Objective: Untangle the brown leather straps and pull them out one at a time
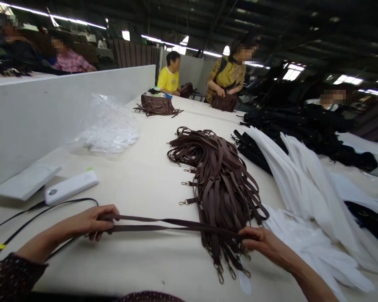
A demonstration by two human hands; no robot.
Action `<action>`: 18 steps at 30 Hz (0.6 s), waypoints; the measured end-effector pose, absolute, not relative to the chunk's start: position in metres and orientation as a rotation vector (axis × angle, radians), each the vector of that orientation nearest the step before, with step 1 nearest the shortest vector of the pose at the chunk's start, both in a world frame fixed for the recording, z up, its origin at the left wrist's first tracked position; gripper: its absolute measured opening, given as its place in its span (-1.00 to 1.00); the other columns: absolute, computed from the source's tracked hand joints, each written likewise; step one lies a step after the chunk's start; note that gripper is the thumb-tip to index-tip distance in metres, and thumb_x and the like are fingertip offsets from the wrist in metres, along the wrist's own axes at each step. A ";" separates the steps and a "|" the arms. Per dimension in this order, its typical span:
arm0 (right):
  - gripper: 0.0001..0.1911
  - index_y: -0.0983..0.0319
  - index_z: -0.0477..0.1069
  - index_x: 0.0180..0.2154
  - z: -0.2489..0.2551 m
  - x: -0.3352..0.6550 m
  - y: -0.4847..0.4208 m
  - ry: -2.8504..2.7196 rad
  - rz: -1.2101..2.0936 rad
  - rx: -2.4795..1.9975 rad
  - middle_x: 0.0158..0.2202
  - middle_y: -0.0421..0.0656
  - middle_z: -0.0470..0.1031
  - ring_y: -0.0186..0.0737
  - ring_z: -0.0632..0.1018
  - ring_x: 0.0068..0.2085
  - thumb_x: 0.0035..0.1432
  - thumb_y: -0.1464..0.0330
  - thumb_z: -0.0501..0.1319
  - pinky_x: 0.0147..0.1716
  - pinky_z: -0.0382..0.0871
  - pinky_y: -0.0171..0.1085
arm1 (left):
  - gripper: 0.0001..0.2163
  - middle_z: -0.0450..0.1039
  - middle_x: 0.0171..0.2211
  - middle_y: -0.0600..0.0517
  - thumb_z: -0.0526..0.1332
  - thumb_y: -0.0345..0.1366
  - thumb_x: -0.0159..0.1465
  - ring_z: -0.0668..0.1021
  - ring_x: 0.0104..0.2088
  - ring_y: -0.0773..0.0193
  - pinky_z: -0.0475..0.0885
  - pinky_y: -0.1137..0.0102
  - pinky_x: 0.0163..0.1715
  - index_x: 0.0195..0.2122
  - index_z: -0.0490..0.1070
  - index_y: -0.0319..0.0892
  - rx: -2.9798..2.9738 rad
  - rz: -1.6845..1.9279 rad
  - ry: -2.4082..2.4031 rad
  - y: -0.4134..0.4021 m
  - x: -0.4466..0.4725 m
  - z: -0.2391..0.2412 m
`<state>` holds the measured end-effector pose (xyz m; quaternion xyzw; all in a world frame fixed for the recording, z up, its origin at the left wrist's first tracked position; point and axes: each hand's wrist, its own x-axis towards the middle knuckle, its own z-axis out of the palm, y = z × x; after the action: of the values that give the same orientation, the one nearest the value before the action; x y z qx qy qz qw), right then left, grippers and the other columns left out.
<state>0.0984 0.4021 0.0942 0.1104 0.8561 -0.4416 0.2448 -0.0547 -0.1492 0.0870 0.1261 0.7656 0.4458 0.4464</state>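
left hand [94,222]: closed, fingers pinched round the left end of the strap [164,224], near left of the surface [138,176].
right hand [261,243]: closed, fingertips clamped on the right end, at the near tip of the heap of straps [217,184].
strap: brown, doubled, stretched straight between both hands just above the surface; probably kept taut so the two runs lie even.
heap of straps: centre, fanned far to near, metal clips along the left edge and near end; near ends lie close by the right hand.
white covers [308,197]: right, overlapping in a fan, touching the heap.
black goods [318,126]: far right, piled.
plastic bag [108,123]: far left, crumpled by the partition [50,109], well apart from the hands.
white device [71,187]: near left, flat, cable [34,214] attached.
brown bags [157,105]: far end, beside two co-workers.
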 end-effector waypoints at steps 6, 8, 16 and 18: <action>-0.72 0.23 0.52 -0.32 0.091 0.103 0.401 2.204 -1.320 0.311 -0.47 -0.20 0.44 -0.26 0.41 -0.38 0.10 0.14 0.25 -0.33 0.24 -0.27 | -0.58 0.47 -0.43 0.02 0.17 0.10 0.26 0.38 -0.60 0.39 0.14 0.51 -0.63 -0.31 0.36 -0.23 0.112 1.162 1.922 -0.162 -0.058 0.070; -0.70 0.24 0.50 -0.37 0.084 0.105 0.401 2.227 -1.244 0.282 -0.48 -0.20 0.44 -0.25 0.41 -0.39 0.12 0.13 0.23 -0.34 0.24 -0.28 | -0.55 0.48 -0.45 0.01 0.12 0.16 0.25 0.42 -0.58 0.31 0.18 0.47 -0.61 -0.25 0.36 -0.20 0.084 1.027 2.015 -0.159 -0.059 0.067; -0.66 0.19 0.44 -0.46 0.072 0.106 0.404 2.341 -1.021 0.197 -0.47 -0.16 0.45 -0.19 0.44 -0.38 0.17 0.08 0.18 -0.34 0.31 -0.26 | -0.59 0.56 -0.09 -0.05 0.00 0.09 0.33 0.56 -0.10 -0.03 0.34 0.19 -0.10 -0.07 0.48 -0.03 0.314 0.350 2.695 -0.158 -0.068 0.093; -0.66 0.18 0.44 -0.46 0.071 0.105 0.406 2.346 -1.004 0.182 -0.47 -0.16 0.45 -0.19 0.44 -0.38 0.17 0.08 0.18 -0.33 0.30 -0.26 | -0.58 0.46 0.10 -0.07 0.05 0.07 0.32 0.49 0.07 -0.02 0.31 0.16 0.08 0.04 0.43 -0.04 0.392 0.441 2.715 -0.161 -0.063 0.094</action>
<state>0.1045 0.4057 0.0708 0.0682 0.8783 -0.3758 0.2875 -0.0633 -0.1611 0.0938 0.1387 0.9611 0.1562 0.1805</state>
